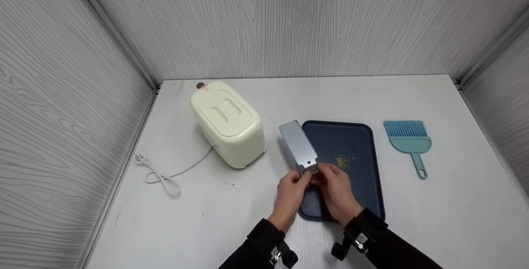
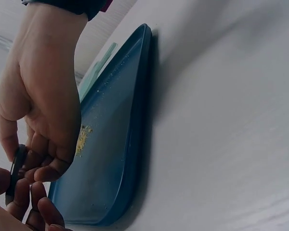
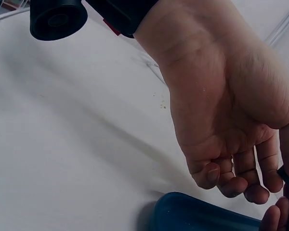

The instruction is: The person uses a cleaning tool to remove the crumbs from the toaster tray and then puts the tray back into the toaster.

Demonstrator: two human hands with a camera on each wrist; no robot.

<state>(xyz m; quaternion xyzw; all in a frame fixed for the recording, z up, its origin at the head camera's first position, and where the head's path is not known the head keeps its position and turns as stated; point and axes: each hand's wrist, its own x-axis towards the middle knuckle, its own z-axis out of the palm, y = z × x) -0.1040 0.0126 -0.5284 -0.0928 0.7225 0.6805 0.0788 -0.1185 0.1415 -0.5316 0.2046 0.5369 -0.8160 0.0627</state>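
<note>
Both hands meet over the left side of a dark blue serving tray (image 1: 343,134). Between thumb and fingers, my left hand (image 1: 287,196) pinches the left end of the slotted grey handle of a flat metal crumb tray (image 1: 298,143). My right hand (image 1: 339,194) pinches that handle's other end. The metal plate points away from me and tilts to the left, crossing the serving tray's left rim in the head view. Yellowish crumbs (image 1: 341,161) lie on the blue surface. In the left wrist view the handle (image 2: 17,168) appears edge-on among the fingers.
A cream toaster (image 1: 235,124) stands to the left, slotted lid pattern upward. Its white cord and plug (image 1: 161,174) trail further left. Dark specks (image 1: 228,185) dot the table before it. A teal brush (image 1: 413,145) lies right of the serving tray. Panels wall the table's back and sides.
</note>
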